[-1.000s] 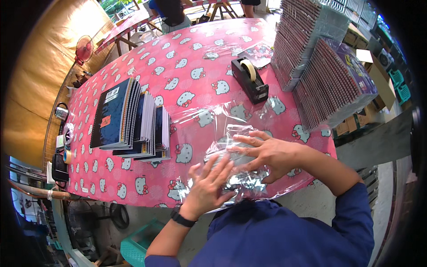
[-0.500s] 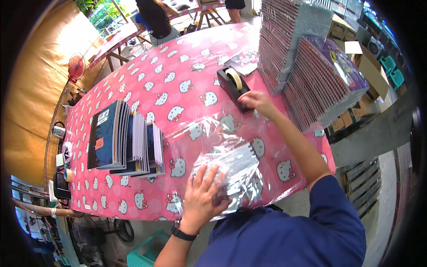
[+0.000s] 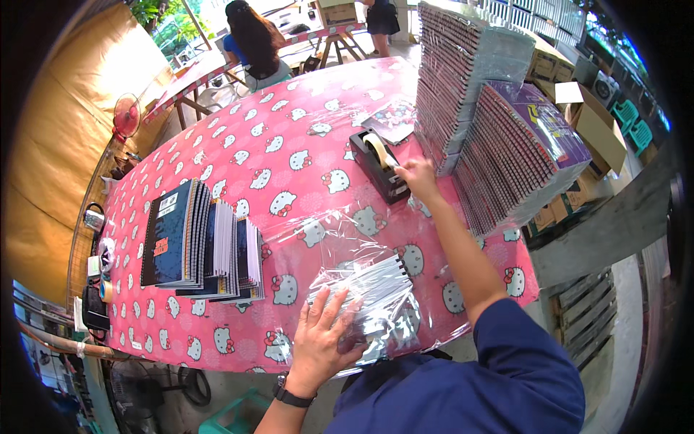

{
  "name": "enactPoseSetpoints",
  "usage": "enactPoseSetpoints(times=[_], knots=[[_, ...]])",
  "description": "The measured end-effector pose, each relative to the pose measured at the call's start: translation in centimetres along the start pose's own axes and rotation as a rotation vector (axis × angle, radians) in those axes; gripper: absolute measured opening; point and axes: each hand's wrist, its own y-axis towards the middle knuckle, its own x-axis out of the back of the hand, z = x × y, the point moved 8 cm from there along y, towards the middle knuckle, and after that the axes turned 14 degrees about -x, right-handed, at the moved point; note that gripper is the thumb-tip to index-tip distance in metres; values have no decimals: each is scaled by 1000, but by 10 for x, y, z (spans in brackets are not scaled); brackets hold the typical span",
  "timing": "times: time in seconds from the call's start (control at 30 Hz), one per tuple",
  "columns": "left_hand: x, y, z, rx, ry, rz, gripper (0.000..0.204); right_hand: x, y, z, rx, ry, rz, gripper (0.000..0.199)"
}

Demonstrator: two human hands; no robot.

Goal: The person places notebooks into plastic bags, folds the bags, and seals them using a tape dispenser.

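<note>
Two hands in head view: left hand [image 3: 325,338] lies flat, fingers spread, on a film-covered spiral-bound bundle [image 3: 372,289] near the edge of the pink table [image 3: 242,325]; right hand [image 3: 417,176] pinches tape [image 3: 378,150] at the black dispenser [image 3: 390,191]. Wrapping is on, sealing apparently unfinished; blue notebooks [image 3: 168,246] at left lie bare, stacks [image 3: 499,159] at right look wrapped. One roll sits in the dispenser; open carton [image 3: 604,133] contents unclear.

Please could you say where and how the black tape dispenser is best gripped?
Probably low across the long sides of the black tape dispenser, from the left: its body is narrow, the tape roll sits on top, and the right hand and tall spiral-bound stack crowd its right.
</note>
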Motion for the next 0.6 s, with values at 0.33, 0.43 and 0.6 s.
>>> enactPoseSetpoints(times=[0.33, 0.43, 0.6], knots=[[-2, 10, -6, -32, -33, -64, 78, 31, 3, -16, 32, -550, -25, 21], [-2, 8, -6, -52, -23, -55, 82, 59, -10, 34, 31, -258, 400, 27], [2, 6, -6, -72, -11, 4, 88, 66, -138, 165, -39, 158, 1210, 33]])
